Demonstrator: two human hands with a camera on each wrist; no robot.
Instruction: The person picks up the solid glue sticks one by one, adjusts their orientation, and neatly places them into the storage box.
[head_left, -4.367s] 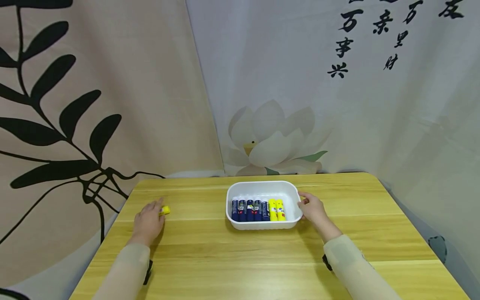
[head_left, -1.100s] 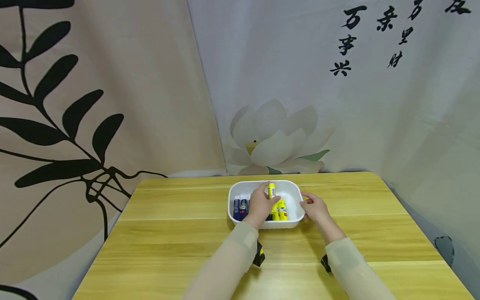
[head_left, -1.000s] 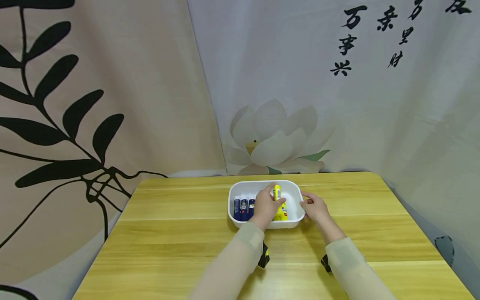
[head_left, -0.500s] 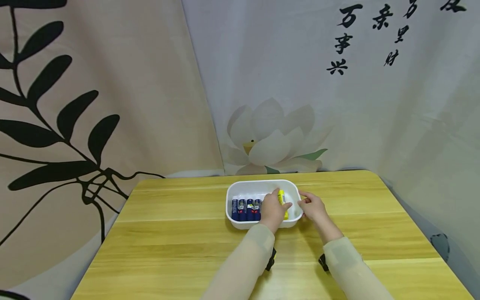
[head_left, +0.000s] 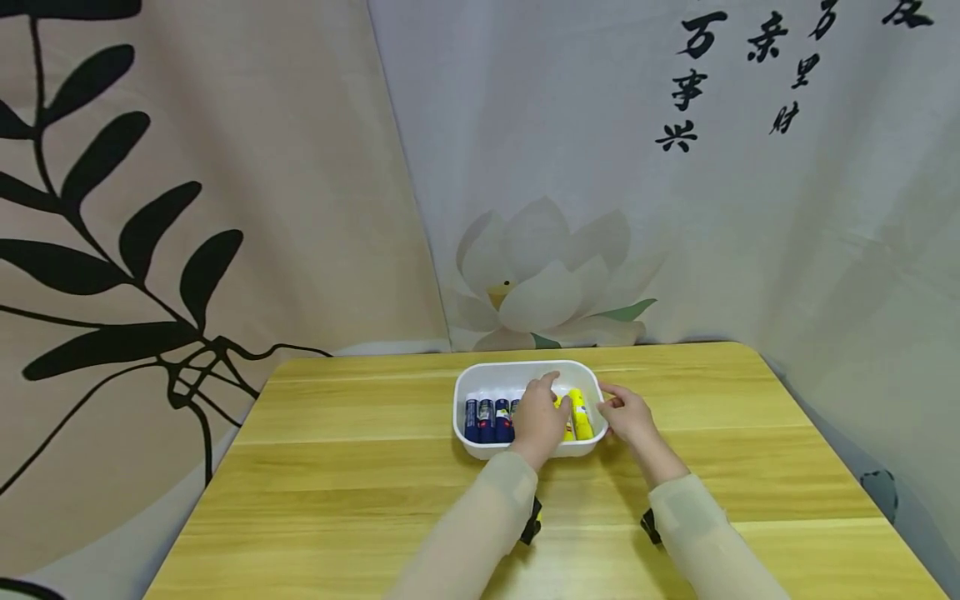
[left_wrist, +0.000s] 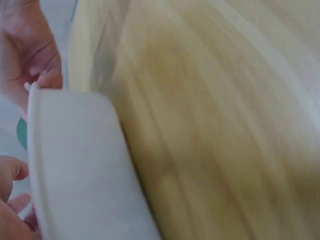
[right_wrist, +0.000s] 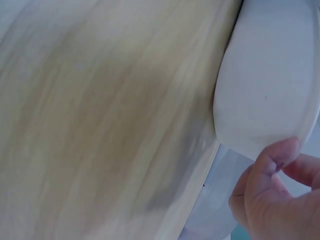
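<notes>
A white plastic tray (head_left: 471, 450) holds a row of small tubes. Dark blue tubes (head_left: 486, 421) line its left part. At its right end lies a yellow tube (head_left: 581, 415), with another yellow tube (head_left: 567, 429) partly hidden beside it. My left hand (head_left: 540, 423) is over the middle of the tray, index finger and thumb spread apart, the thumb close to the yellow tubes. It hides part of the row. In the left wrist view its fingers (left_wrist: 12, 200) show beyond the tray wall. My right hand (head_left: 628, 417) pinches the tray's right rim between thumb and fingers (right_wrist: 272, 160).
The tray stands near the far edge of a wooden table (head_left: 360, 483). A printed cloth (head_left: 300, 208) with leaves, a lotus and black characters hangs behind. Each forearm has a dark wrist camera (head_left: 531, 523) strapped to it.
My left hand picked up a yellow tube from the table's left side and carried it into the tray. It has let go, and the tube lies at the right end. My right hand stayed put.
</notes>
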